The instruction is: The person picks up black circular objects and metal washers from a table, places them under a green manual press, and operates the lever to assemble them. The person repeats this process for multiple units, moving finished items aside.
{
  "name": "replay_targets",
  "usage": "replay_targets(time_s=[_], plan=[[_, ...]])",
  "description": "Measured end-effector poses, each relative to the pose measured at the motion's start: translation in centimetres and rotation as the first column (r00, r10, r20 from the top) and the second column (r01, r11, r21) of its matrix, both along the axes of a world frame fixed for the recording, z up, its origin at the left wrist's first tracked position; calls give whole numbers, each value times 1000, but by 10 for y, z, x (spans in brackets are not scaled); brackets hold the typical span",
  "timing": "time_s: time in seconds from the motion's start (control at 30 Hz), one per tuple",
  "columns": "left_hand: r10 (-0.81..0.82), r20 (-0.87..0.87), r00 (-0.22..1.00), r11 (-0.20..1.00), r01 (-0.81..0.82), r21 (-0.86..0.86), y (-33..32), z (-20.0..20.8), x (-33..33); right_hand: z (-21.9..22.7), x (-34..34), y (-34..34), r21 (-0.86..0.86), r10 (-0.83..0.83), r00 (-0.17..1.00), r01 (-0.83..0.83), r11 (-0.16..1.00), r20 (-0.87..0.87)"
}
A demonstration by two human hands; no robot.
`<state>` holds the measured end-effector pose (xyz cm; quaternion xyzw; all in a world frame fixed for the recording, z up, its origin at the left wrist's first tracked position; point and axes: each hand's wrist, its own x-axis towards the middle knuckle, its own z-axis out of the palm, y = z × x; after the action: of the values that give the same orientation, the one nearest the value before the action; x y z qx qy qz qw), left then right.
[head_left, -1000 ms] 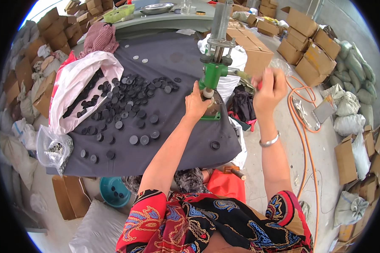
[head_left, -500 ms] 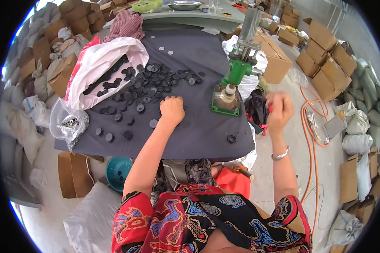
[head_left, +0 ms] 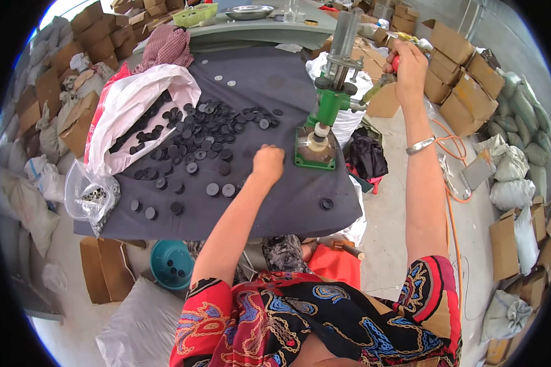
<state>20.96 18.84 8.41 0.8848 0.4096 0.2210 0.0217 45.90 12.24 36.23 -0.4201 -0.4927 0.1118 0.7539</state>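
Observation:
My right hand (head_left: 412, 68) is raised at the far right, its fingers wrapped round the red knob (head_left: 396, 63) on the lever of a green hand press (head_left: 328, 109). My left hand (head_left: 268, 165) is closed just left of the press base, over the dark cloth; whatever its fingers hold is hidden. Many small round black discs (head_left: 205, 131) lie heaped left of the press, spilling from a white sack (head_left: 142, 85). Two discs with grey tops (head_left: 220, 190) stand left of my left wrist. A black ring-shaped piece (head_left: 326, 203) lies near the front right edge.
A clear bag of small metal parts (head_left: 95, 199) hangs at the table's left corner. Below are a teal bucket (head_left: 163, 248) and a hammer-like wooden handle (head_left: 352, 249). Orange hose (head_left: 452, 238) runs over the floor at right. Cardboard boxes (head_left: 468, 101) and sacks stand around.
My right hand has swung up and away with the red knob, from beside the press. My left hand has moved right, towards the press base; another grey-topped disc now shows by the first.

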Motion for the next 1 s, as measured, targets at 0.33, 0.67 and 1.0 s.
replay_targets(time_s=[0.33, 0.67, 1.0], plan=[[27, 28, 999, 997, -28, 66, -34, -7, 10, -4, 1, 4, 25, -48, 999, 48, 999, 14], [78, -92, 993, 988, -65, 139, -49, -5, 12, -3, 3, 2, 51, -56, 998, 55, 997, 29], [223, 288, 931, 962, -163, -220, -25, -6, 11, -5, 1, 4, 51, -33, 999, 32, 998, 15]])
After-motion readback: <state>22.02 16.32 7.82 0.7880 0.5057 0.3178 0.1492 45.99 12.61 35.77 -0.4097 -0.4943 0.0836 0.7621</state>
